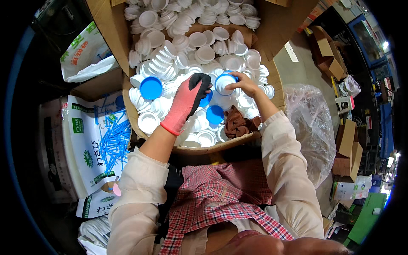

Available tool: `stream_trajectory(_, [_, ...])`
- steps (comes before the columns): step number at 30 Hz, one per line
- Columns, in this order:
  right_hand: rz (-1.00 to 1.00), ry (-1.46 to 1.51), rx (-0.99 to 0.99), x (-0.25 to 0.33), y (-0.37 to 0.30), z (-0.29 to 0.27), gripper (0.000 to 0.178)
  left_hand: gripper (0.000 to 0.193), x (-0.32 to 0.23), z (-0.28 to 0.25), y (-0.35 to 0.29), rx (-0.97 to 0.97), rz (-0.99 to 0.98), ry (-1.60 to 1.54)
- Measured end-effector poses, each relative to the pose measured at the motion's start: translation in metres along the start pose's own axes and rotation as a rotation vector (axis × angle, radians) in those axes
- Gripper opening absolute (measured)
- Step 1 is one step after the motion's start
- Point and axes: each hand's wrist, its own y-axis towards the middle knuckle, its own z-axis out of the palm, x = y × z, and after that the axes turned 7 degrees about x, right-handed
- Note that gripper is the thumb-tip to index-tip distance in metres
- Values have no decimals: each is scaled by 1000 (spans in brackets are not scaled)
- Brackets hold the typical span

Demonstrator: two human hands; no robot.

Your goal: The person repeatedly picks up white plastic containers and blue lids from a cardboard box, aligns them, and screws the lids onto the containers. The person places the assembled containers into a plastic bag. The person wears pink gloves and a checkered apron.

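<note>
White-and-blue cap (225,83) held above an open box of caps

The white-and-blue cap is raised over the middle of an open cardboard box (277,85); blue shows around its white face. The bare right hand (247,85) grips it from the right, fingers pinching its edge. Just left, the left hand (190,94), in a red-and-black glove, has its fingers curled; whether they hold anything cannot be told. Beneath both lie heaped white caps (162,62), many nested in stacks, with a blue cap (151,88) among them to the left. Brown cloth (236,123) lies near the front wall. Outside the box, slender blue pieces (112,144) lie on white printed sacking (87,159), left; a clear plastic bag (308,131) stands right.
</note>
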Motion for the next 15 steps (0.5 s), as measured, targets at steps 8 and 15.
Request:
stream_trajectory(8, [-407, 1025, 404, 31, -105, -11, 106, 38, -1, 17, -8, 199, -85, -165])
stream_trajectory(15, [-442, 1118, 348, 27, -137, 7, 104, 33, -5, 27, -17, 247, 34, -103])
